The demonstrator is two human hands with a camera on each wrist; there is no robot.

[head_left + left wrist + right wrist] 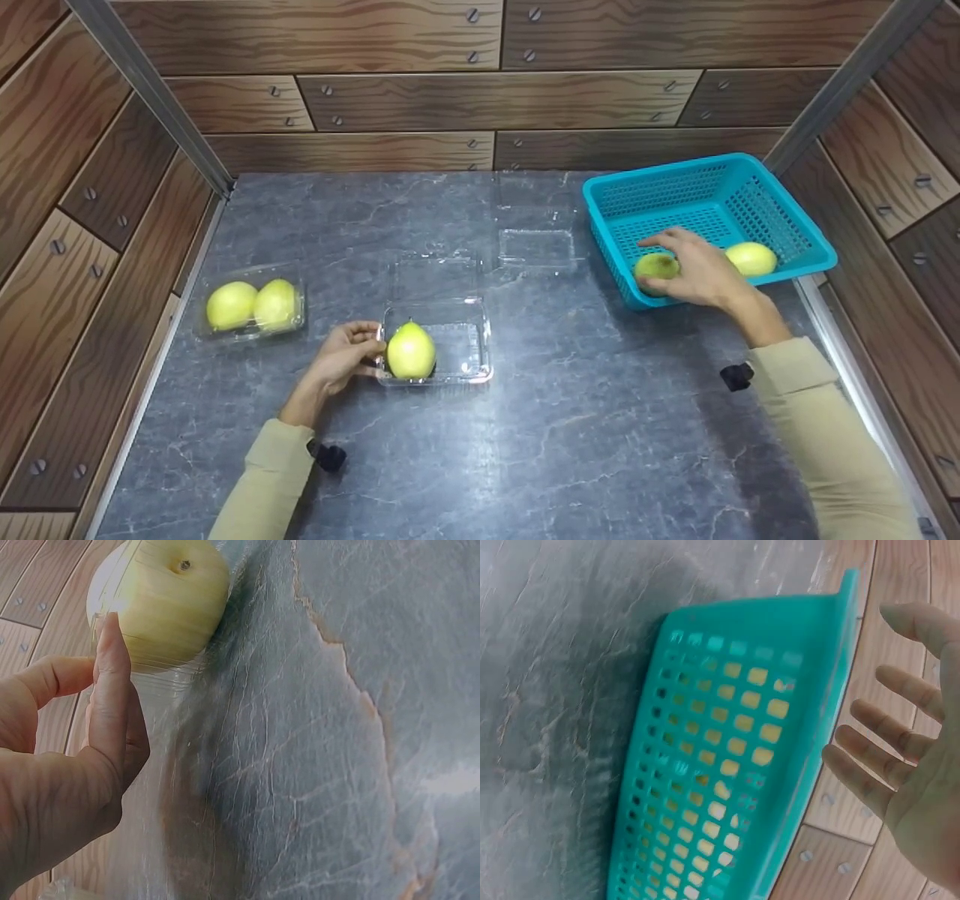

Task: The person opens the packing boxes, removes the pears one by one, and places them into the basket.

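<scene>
My left hand [346, 358] pinches the left rim of a clear plastic clamshell box [461, 352], whose lid lies folded back. One yellow-green pear [411, 352] sits in the box's left half. In the left wrist view, thumb and fingers meet at the clear wall beside this pear [169, 604]. Over the front of a turquoise basket [712, 169] my right hand [701, 270] reaches, fingers apart, around a greener pear [655, 265] with a brown patch. A second basket pear [751, 259] lies to its right. The right wrist view shows loosely spread fingers above the basket rim.
At the left, another clear box [251, 335] holds two pears [231, 306]. An unfilled clear clamshell [536, 247] lies open behind the middle box, left of the basket. Wood-patterned walls [495, 101] border the grey marbled table [555, 435] at the back and sides.
</scene>
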